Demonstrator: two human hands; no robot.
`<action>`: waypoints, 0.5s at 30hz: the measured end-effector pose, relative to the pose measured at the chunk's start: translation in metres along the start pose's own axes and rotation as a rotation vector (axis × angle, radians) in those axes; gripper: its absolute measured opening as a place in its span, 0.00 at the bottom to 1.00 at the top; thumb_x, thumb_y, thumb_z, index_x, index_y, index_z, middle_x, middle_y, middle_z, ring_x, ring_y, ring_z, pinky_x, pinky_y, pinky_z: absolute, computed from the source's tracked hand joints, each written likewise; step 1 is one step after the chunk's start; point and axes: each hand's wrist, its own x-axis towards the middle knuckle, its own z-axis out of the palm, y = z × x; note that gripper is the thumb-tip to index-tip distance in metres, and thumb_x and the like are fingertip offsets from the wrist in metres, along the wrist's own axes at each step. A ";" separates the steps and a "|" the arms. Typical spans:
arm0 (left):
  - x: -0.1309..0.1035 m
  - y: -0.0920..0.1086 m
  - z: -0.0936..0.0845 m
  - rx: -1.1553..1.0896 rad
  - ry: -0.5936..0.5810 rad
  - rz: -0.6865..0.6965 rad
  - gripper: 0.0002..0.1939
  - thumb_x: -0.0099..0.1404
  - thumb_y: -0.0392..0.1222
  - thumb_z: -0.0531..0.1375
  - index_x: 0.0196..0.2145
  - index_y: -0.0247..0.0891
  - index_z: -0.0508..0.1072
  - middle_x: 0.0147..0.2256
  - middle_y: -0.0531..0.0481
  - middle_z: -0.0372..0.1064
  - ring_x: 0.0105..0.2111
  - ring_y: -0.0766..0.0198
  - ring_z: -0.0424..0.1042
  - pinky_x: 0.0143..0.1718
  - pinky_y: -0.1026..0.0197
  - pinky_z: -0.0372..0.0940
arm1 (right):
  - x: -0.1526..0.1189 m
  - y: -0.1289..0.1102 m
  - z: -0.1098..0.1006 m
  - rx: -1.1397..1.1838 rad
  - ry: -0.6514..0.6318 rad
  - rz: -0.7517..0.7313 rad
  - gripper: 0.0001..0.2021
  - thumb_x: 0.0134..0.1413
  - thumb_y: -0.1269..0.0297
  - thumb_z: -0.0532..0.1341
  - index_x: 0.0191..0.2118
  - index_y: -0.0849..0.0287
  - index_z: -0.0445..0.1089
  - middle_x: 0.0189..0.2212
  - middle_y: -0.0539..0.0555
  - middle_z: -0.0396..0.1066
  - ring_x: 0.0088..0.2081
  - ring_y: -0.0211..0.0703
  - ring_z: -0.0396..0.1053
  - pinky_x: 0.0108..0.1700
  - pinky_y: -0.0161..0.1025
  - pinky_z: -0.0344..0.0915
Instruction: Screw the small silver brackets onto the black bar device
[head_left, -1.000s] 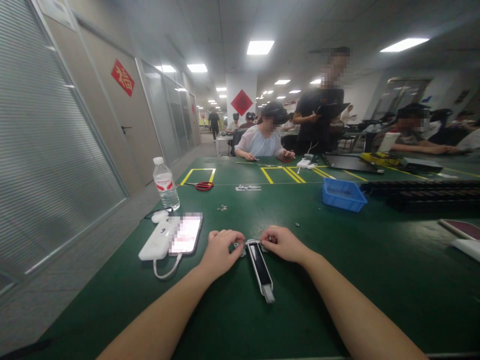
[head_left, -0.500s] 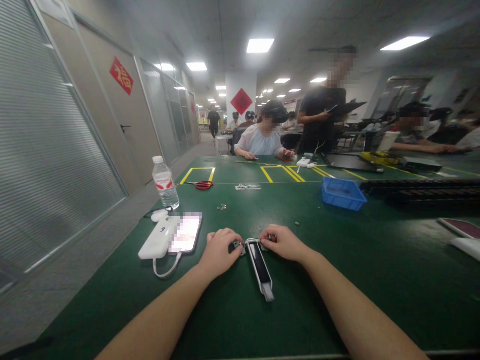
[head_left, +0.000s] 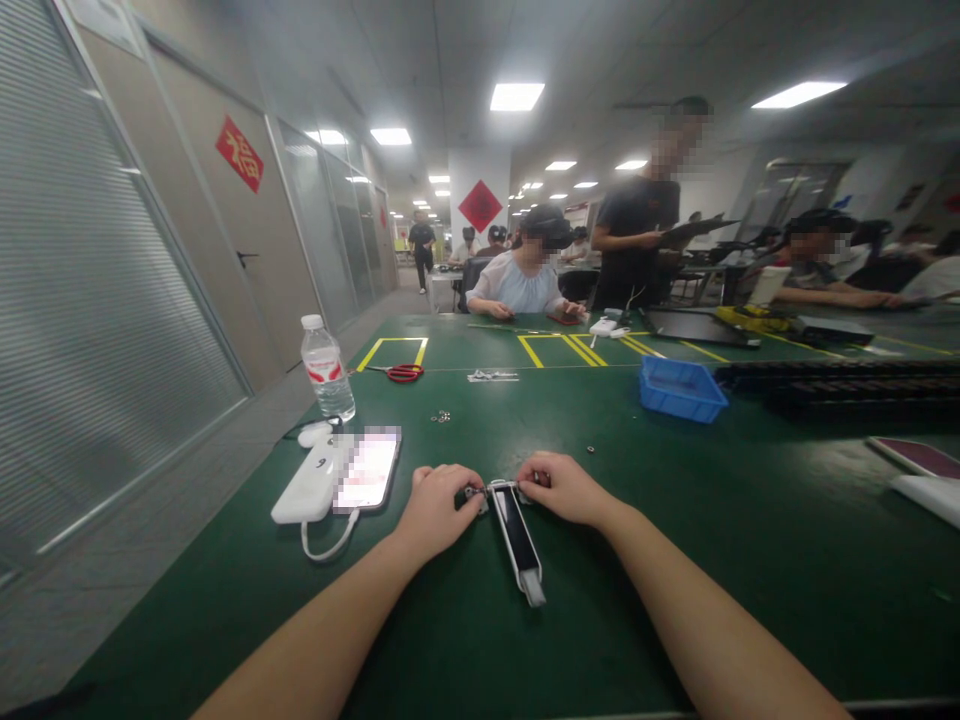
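Note:
A long, narrow object with a white frame and dark inside (head_left: 516, 532) lies on the green table between my hands, a pale grey tab (head_left: 533, 588) at its near end. At its far left corner, my left hand (head_left: 441, 508) is closed, thumb and fingertips pinching a small metal part (head_left: 472, 493). My right hand (head_left: 564, 488) is closed at the far right corner, its fingertips pressed together. Whatever sits in that right pinch is mostly hidden by the fingers.
Left stand a water bottle (head_left: 328, 370), a white power bank (head_left: 306, 485) and a cabled phone (head_left: 369, 468). Ahead lie small metal rings (head_left: 442, 416), a single ring (head_left: 590, 449), red-handled scissors (head_left: 403, 373) and a blue bin (head_left: 681, 390). A person (head_left: 517, 270) sits opposite.
Both hands stay at the far end of the white-framed object, with only slight finger movement. The view has shifted a little. In the background, a walking person has come nearer.

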 end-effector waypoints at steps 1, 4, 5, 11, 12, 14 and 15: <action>0.000 0.000 0.000 -0.003 -0.001 0.002 0.06 0.61 0.39 0.56 0.34 0.42 0.72 0.36 0.54 0.73 0.40 0.60 0.68 0.46 0.54 0.52 | 0.000 0.001 0.000 0.002 0.004 -0.001 0.05 0.49 0.72 0.59 0.29 0.61 0.73 0.25 0.50 0.64 0.26 0.34 0.60 0.30 0.32 0.58; 0.001 0.000 0.000 -0.008 -0.008 0.008 0.06 0.61 0.40 0.55 0.35 0.42 0.72 0.37 0.53 0.73 0.40 0.60 0.68 0.46 0.54 0.53 | 0.000 0.002 0.002 0.011 0.008 -0.002 0.05 0.49 0.72 0.59 0.29 0.61 0.73 0.25 0.49 0.64 0.26 0.34 0.60 0.30 0.32 0.58; 0.001 -0.001 0.000 -0.009 -0.010 0.009 0.06 0.61 0.40 0.55 0.35 0.42 0.72 0.37 0.53 0.73 0.40 0.60 0.68 0.46 0.54 0.53 | 0.000 0.003 0.002 0.014 0.008 -0.002 0.05 0.49 0.71 0.59 0.29 0.61 0.73 0.25 0.49 0.64 0.26 0.35 0.60 0.30 0.33 0.58; 0.001 0.001 -0.002 -0.014 -0.018 0.007 0.06 0.61 0.39 0.56 0.35 0.42 0.72 0.36 0.53 0.73 0.39 0.60 0.69 0.46 0.54 0.54 | 0.000 0.002 0.001 0.018 -0.004 0.010 0.05 0.49 0.71 0.59 0.29 0.61 0.72 0.25 0.50 0.64 0.26 0.35 0.60 0.30 0.33 0.58; 0.001 0.001 -0.002 -0.016 -0.015 0.013 0.06 0.61 0.39 0.56 0.34 0.42 0.72 0.36 0.53 0.73 0.39 0.60 0.69 0.46 0.54 0.53 | 0.000 0.001 0.001 0.018 -0.004 0.010 0.05 0.49 0.71 0.59 0.29 0.61 0.72 0.25 0.50 0.64 0.26 0.35 0.60 0.30 0.33 0.58; 0.001 0.001 -0.002 -0.015 -0.008 0.024 0.06 0.61 0.39 0.55 0.34 0.42 0.72 0.37 0.53 0.73 0.40 0.60 0.68 0.46 0.54 0.53 | 0.000 0.001 0.001 0.025 -0.004 0.010 0.05 0.49 0.71 0.59 0.29 0.61 0.72 0.25 0.50 0.64 0.26 0.34 0.60 0.30 0.32 0.58; 0.001 0.001 -0.001 -0.014 -0.006 0.028 0.06 0.61 0.39 0.55 0.34 0.42 0.72 0.37 0.53 0.73 0.40 0.60 0.68 0.46 0.54 0.53 | 0.000 0.001 0.001 0.029 -0.004 0.010 0.05 0.49 0.71 0.58 0.29 0.61 0.72 0.25 0.49 0.64 0.26 0.35 0.60 0.30 0.32 0.59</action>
